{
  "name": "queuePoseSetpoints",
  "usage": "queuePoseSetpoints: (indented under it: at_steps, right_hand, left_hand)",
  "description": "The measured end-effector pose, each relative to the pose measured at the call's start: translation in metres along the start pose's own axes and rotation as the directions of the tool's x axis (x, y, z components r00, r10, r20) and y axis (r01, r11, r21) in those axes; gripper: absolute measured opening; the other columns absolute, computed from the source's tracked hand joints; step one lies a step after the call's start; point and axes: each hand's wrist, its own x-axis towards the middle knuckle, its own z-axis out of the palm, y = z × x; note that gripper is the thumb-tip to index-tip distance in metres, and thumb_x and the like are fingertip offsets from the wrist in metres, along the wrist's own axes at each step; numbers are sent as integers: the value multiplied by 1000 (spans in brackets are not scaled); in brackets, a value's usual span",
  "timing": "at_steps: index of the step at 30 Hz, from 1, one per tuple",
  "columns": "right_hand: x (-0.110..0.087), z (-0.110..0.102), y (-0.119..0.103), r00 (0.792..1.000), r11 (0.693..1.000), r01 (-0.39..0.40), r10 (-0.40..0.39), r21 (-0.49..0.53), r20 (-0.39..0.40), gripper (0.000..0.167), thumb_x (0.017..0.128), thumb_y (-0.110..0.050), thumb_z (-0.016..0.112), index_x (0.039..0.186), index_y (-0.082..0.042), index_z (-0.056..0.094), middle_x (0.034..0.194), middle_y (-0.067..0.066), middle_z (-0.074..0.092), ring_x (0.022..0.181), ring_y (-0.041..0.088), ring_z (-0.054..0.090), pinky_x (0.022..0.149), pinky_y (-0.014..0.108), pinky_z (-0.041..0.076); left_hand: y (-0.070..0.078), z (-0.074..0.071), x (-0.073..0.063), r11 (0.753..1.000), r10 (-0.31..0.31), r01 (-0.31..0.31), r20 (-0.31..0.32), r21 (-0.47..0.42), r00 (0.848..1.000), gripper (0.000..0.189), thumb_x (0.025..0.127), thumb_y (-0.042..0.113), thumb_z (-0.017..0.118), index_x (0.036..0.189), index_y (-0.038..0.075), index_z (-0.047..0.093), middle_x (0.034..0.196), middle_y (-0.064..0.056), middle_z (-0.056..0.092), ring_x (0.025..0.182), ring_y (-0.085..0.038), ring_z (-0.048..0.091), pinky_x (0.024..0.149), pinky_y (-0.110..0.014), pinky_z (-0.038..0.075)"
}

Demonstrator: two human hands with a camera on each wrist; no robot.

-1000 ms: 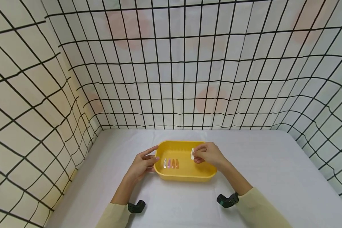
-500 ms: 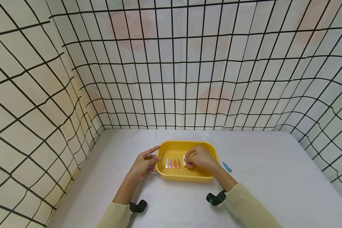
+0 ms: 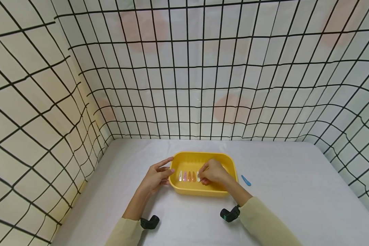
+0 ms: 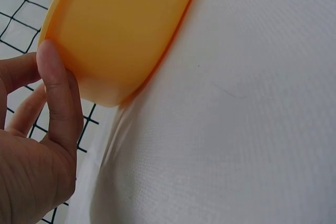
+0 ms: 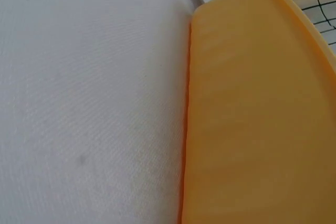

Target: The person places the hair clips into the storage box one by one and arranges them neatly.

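A yellow tray (image 3: 200, 192) stands on the white-covered table, held at its left end by my left hand (image 3: 155, 177). The left wrist view shows that thumb (image 4: 51, 61) over the rim and the other fingers outside. Inside the tray, a pale snap hair clip (image 3: 180, 176), a pink one (image 3: 185, 176) and two orange ones (image 3: 191, 176) lie side by side in a row. My right hand (image 3: 213, 172) pinches a white hair clip (image 3: 198, 176) at the row's right end, its fingertips low over the tray floor. The right wrist view shows the tray's outer wall (image 5: 252, 108), not the right hand.
A blue hair clip (image 3: 246, 180) lies on the table just right of the tray. Black wire mesh (image 3: 200, 89) backed with white cloth rises behind the table and along both sides.
My right hand has moved left and down with the white hair clip, from the tray's right part to beside the row. The blue clip has come into view. My left hand keeps its hold.
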Motion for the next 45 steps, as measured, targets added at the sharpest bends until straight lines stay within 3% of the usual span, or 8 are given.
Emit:
queuePoseSetpoints:
  at_steps: [12, 18, 27, 32, 37, 45]
  right_hand:
    - [-5, -6, 0, 1000, 1000, 22, -23, -13, -18, 6, 91, -7, 75, 87, -3, 75, 73, 9, 71, 56, 17, 66, 56, 24, 60]
    - [-13, -16, -3, 998, 998, 49, -51, -34, -36, 11, 90, -16, 80, 95, -7, 75, 81, 8, 71, 68, 20, 65, 63, 26, 59]
    - [-33, -49, -3, 983, 983, 184, -184, -11, -26, 18, 92, -20, 78, 103, -7, 75, 94, 8, 76, 83, 30, 72, 75, 37, 65]
    - [-43, -69, 1, 979, 980, 196, -197, -15, -59, 27, 92, -26, 79, 109, -5, 75, 97, 11, 76, 87, 34, 72, 77, 36, 65]
    - [-52, -88, 11, 978, 984, 180, -180, -14, -106, 35, 92, -31, 78, 115, -5, 74, 102, 10, 76, 85, 29, 69, 75, 32, 63]
    - [-65, -113, 33, 977, 988, 149, -152, -33, -150, 41, 93, -36, 77, 120, -6, 72, 106, 8, 76, 91, 31, 68, 75, 36, 63]
  left_hand:
    - [0, 4, 1, 1000, -2, 2, -3, -3, 1000, 59, 94, 7, 74, 147, 26, 59, 118, -20, 68, 64, -15, 66, 56, -23, 59]
    - [0, 3, 1, 1000, -8, 8, -7, 4, 1000, 59, 93, 7, 74, 147, 27, 59, 120, -21, 69, 64, -15, 66, 56, -22, 59]
    - [-4, -1, 2, 1000, -12, 12, -15, 9, 1000, 59, 93, 8, 75, 146, 28, 59, 121, -21, 69, 63, -15, 65, 56, -21, 59]
    - [-5, -2, 2, 1000, -19, 19, -17, 16, 1000, 58, 94, 8, 74, 146, 28, 59, 121, -21, 69, 63, -15, 65, 56, -21, 58]
    - [-4, -3, 2, 1000, -21, 22, -13, 20, 1000, 58, 94, 10, 75, 146, 28, 59, 121, -21, 69, 63, -14, 65, 58, -21, 59]
    - [-2, -1, 2, 999, -20, 20, -8, 27, 1000, 58, 94, 9, 74, 147, 28, 58, 121, -20, 69, 64, -15, 65, 59, -22, 59]
